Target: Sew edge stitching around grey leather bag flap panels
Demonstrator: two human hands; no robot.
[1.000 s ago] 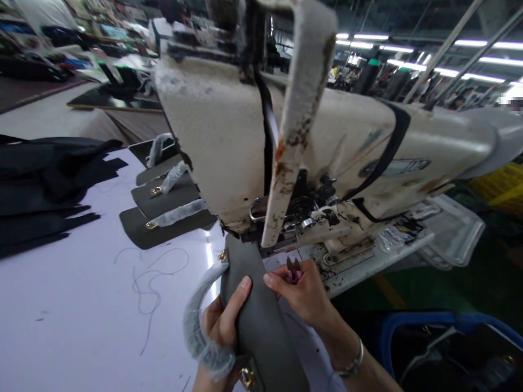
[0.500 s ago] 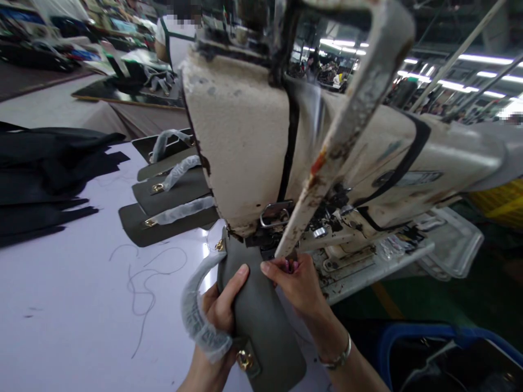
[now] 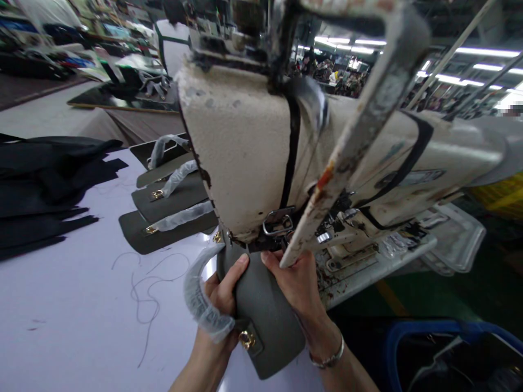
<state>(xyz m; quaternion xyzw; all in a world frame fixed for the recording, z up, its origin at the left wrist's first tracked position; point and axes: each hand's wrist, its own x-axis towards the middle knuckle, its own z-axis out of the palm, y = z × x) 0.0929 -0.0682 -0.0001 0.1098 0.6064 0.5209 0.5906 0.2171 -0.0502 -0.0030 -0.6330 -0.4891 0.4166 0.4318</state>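
A dark grey-green bag flap [image 3: 265, 305] lies with its far end under the head of the sewing machine [image 3: 241, 152]. Its handle [image 3: 200, 294] is wrapped in clear plastic and arches over my left wrist, with gold hardware [image 3: 247, 340] at its near end. My left hand [image 3: 224, 291] grips the flap's left edge, thumb on top and fingers underneath. At the right edge, close to the presser area, my right hand [image 3: 296, 280] pinches the flap; the machine's slanted metal bar partly covers its fingers.
Several similar flaps with wrapped handles [image 3: 175, 218] lie on the white table [image 3: 81, 316] behind and left. Black fabric pieces [image 3: 53, 190] sit at the far left, near loose thread [image 3: 149, 305]. A blue-rimmed bin [image 3: 392, 348] stands at lower right; a person [image 3: 174, 46] is beyond.
The flap has slid a little farther away under the machine head, with both hands still holding it. The pink bit seen at my right fingers is now hidden.
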